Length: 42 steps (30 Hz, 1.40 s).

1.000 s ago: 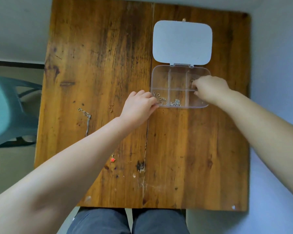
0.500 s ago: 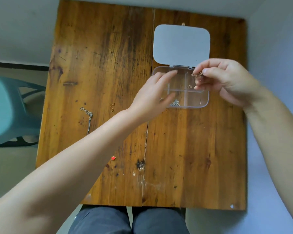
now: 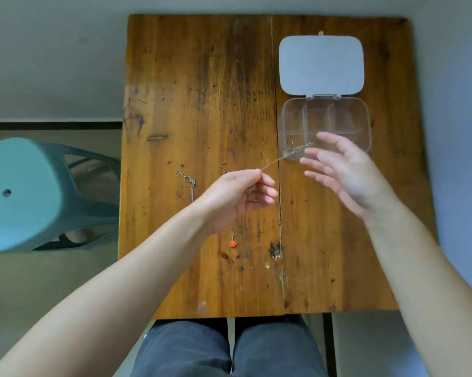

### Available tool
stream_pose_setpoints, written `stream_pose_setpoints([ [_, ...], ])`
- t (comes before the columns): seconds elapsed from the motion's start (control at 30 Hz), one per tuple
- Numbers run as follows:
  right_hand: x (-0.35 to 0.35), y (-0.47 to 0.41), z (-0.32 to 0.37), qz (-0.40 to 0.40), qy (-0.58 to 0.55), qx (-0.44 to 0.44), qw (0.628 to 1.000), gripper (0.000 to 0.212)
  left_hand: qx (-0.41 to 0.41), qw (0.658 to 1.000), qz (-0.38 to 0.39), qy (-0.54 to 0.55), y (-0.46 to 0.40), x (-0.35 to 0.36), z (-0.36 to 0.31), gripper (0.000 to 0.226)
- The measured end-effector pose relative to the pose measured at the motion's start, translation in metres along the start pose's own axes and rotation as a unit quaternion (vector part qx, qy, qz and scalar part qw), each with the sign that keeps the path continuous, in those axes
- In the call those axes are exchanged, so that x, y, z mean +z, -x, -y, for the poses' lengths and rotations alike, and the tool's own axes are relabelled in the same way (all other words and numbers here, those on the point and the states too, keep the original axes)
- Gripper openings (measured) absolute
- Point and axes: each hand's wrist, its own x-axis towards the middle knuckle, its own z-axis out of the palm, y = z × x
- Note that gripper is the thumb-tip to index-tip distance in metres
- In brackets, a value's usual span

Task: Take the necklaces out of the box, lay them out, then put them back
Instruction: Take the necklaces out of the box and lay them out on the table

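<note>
Wooden table (image 3: 202, 104), seen from above, with a seam running front to back a little right of centre. A teal plastic chair (image 3: 33, 194) stands off its left edge, and the person's knees in dark trousers (image 3: 229, 349) show below its near edge.

Clear plastic box (image 3: 365, 115), divided into compartments, sits on the far right part of the table with its white lid (image 3: 321, 65) folded flat open behind it.

Left hand (image 3: 237, 197) is raised above the table centre, thumb and forefinger pinching one end of a thin chain necklace (image 3: 278, 160); the remaining fingers are loosely curled beneath. The necklace runs taut, up and to the right, from this pinch to the near left compartment of the box, where its far end lies bunched.

Right hand (image 3: 346, 175) hovers at the box's near edge, blurred, fingers spread and holding nothing; the fingertips (image 3: 311, 152) are close beside the necklace, though contact cannot be told.

Silver chain (image 3: 187, 180) lies on the table left of the left hand. A second, gold-coloured chain is partly hidden by the left arm; its top end (image 3: 224, 165) shows just beyond the hand and its red pendant (image 3: 233, 243) lies nearer the person.
</note>
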Motion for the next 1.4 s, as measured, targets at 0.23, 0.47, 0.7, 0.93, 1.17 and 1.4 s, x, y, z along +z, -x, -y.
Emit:
stream_pose_setpoints([
  [0.23,0.100,0.058,-0.049,-0.050,0.149,-0.075,0.985,0.006,-0.035,0.976,-0.089,0.197,0.019,0.003,0.017,0.030],
  [0.47,0.122,0.058,-0.043,-0.072,0.028,-0.054,0.996,0.007,-0.035,0.987,-0.070,0.141,0.029,0.000,0.003,0.032],
  [0.7,0.091,0.068,-0.049,-0.087,-0.017,-0.039,0.995,0.007,-0.035,0.971,-0.095,0.218,0.006,-0.006,-0.021,0.028],
  [0.93,0.073,0.092,-0.114,-0.164,0.106,0.009,0.981,0.013,-0.077,0.984,-0.155,0.032,-0.056,-0.002,-0.037,0.033],
  [1.17,0.098,0.094,-0.172,-0.233,0.189,-0.026,0.954,0.016,-0.075,0.939,-0.219,-0.256,-0.096,-0.018,0.002,0.024],
  [1.4,0.098,0.084,-0.197,-0.177,0.351,-0.104,0.913,0.021,0.043,0.825,-0.185,-0.532,-0.104,-0.026,0.010,0.020],
])
